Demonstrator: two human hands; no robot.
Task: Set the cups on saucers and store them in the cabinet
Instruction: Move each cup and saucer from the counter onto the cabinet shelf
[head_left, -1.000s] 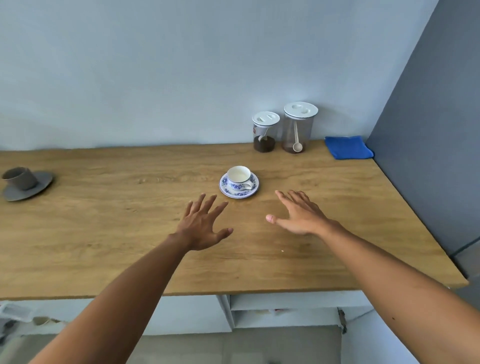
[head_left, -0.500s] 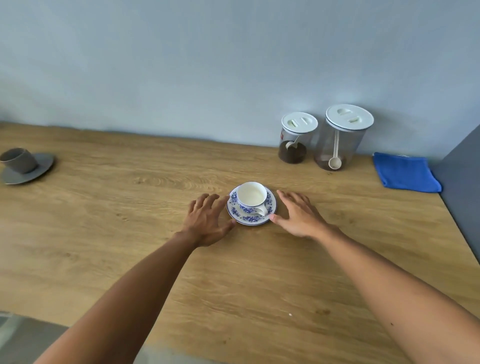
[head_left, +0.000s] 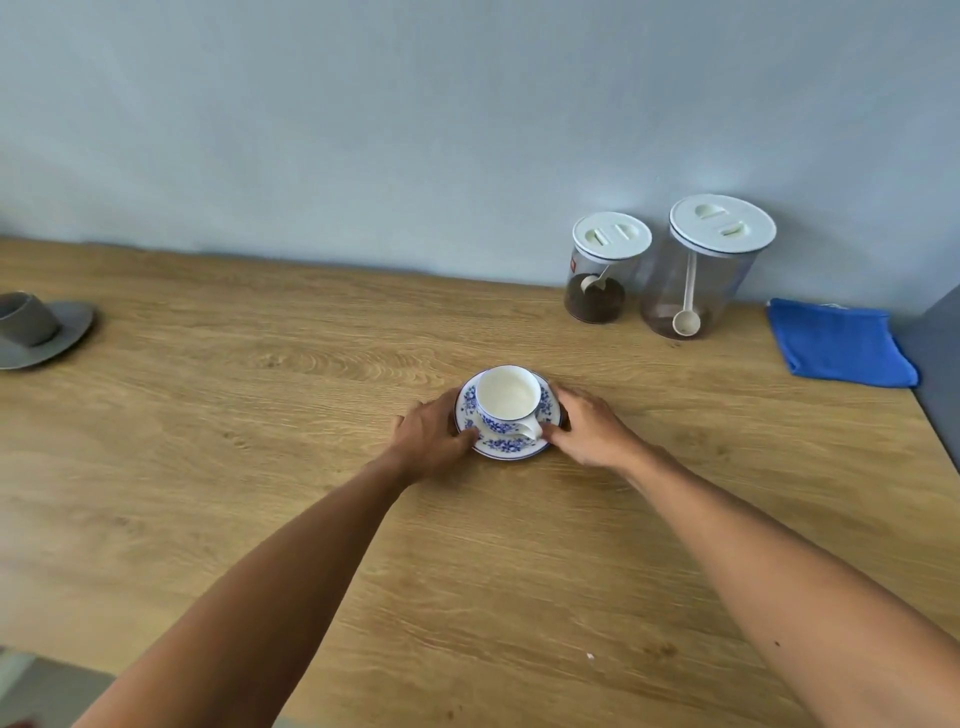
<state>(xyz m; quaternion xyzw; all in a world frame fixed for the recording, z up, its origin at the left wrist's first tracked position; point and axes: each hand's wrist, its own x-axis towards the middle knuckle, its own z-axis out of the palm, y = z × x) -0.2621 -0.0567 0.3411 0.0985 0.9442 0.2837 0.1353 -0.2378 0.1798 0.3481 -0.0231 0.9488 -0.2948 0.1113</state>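
A white cup with blue flowers (head_left: 507, 399) stands upright on a matching blue-and-white saucer (head_left: 506, 448) in the middle of the wooden counter (head_left: 311, 467). My left hand (head_left: 434, 435) grips the saucer's left rim, thumb on top. My right hand (head_left: 587, 428) grips the right rim, thumb near the cup's handle. A grey cup (head_left: 26, 318) rests on a grey saucer (head_left: 67, 332) at the far left edge of view.
Two clear jars with white lids stand against the wall at the back right: a smaller one (head_left: 605, 267) with dark grounds and a taller one (head_left: 701, 265) with a scoop. A folded blue cloth (head_left: 836, 343) lies beside a grey panel (head_left: 940, 343).
Both hands have closed in from either side and taken hold of the blue-and-white saucer's rim. The view has moved closer to the counter.
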